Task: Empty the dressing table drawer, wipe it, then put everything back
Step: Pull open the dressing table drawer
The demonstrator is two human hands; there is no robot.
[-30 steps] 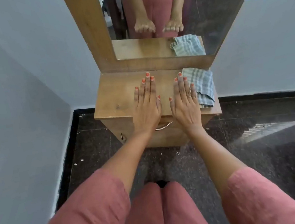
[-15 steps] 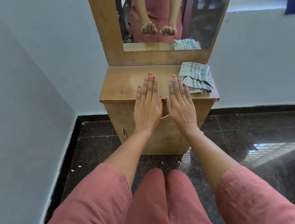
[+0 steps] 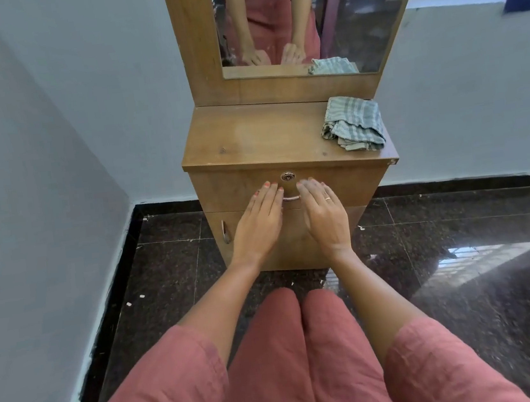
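A small wooden dressing table (image 3: 268, 133) stands against the wall with a mirror (image 3: 362, 22) above it. Its drawer (image 3: 222, 189) is closed, with a round lock (image 3: 287, 176) and a curved metal handle (image 3: 291, 198) on the front. My left hand (image 3: 256, 225) and my right hand (image 3: 324, 215) hover flat in front of the drawer, one on each side of the handle, fingers apart, holding nothing. A crumpled grey-green checked cloth (image 3: 355, 128) lies on the right of the table top.
A lower cupboard door with a side handle (image 3: 225, 232) sits under the drawer. Pale walls close in at the left and behind. Dark polished floor tiles (image 3: 462, 243) spread to the right. My pink-clad knees (image 3: 305, 346) are just before the table.
Both hands came off the table top and dropped to the drawer front beside the handle. My view pulled back and tilted up, showing more mirror.
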